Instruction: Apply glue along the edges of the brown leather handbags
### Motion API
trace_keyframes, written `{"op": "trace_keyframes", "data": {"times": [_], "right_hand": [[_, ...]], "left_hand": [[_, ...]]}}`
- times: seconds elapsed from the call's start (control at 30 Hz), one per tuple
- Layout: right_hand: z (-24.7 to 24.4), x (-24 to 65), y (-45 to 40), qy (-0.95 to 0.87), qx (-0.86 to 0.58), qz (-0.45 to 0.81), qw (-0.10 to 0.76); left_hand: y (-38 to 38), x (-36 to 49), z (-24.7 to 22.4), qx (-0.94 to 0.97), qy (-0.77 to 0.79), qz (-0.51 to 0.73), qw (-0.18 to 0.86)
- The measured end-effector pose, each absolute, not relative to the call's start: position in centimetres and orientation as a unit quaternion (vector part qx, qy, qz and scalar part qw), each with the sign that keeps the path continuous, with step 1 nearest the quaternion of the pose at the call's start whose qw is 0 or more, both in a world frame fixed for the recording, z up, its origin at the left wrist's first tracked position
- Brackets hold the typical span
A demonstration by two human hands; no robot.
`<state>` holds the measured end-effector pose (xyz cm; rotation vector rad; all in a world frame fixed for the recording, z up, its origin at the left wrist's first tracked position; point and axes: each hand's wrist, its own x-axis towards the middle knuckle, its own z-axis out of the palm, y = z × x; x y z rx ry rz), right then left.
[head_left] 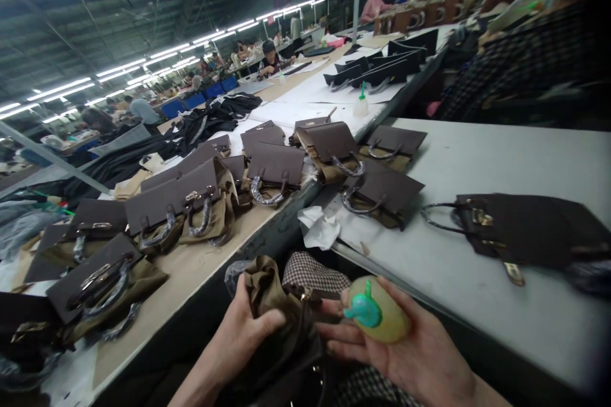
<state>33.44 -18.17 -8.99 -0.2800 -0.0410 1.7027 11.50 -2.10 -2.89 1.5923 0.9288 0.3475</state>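
Observation:
My left hand [245,331] is closed around the olive-brown lining of a dark handbag [291,356] in my lap. Metal fittings glint on the bag, and much of its body is in shadow. In my right hand [405,343] rests a yellowish squeeze bottle [389,318] with a green cap, its spout end turned toward the bag. The fingers of that hand stretch under the bottle to the bag's edge; whether they press on it is unclear.
Several brown handbag pieces [274,165] with wrapped handles line the table on the left. A dark bag [534,229] lies on the pale table at right. Crumpled white paper [319,227] sits at the corner. Another glue-type bottle [361,103] stands farther back; people work beyond.

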Motion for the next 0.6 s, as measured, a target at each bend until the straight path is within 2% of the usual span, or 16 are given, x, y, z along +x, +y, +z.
{"op": "trace_keyframes", "data": {"times": [0.07,0.13,0.2,0.33,0.4,0.47,0.6], "right_hand": [[-9.6,33.4,-19.0,0.034,-0.143,0.719,0.679],[-9.9,33.3,-19.5,0.088,-0.163,0.676,0.714],[-9.6,33.2,-19.7,0.116,-0.176,0.645,0.735],[-7.8,33.4,-19.1,0.104,-0.212,0.627,0.743],[-6.9,33.9,-18.5,0.096,-0.236,0.620,0.742],[-5.9,34.7,-17.7,0.074,-0.258,0.622,0.736],[-3.9,36.4,-15.8,-0.072,-0.288,0.662,0.688]], "left_hand": [[-2.4,11.5,-4.4,0.659,0.366,0.152,0.639],[-2.5,11.5,-5.8,0.690,0.342,0.131,0.624],[-2.5,11.6,-6.9,0.787,0.274,0.133,0.537],[-2.8,11.8,-8.3,0.926,0.127,0.227,0.274],[-3.3,11.9,-8.5,0.937,0.122,0.238,0.225],[-4.0,12.3,-8.4,0.920,0.163,0.235,0.269],[-5.2,13.7,-7.7,0.824,0.308,0.212,0.425]]}}
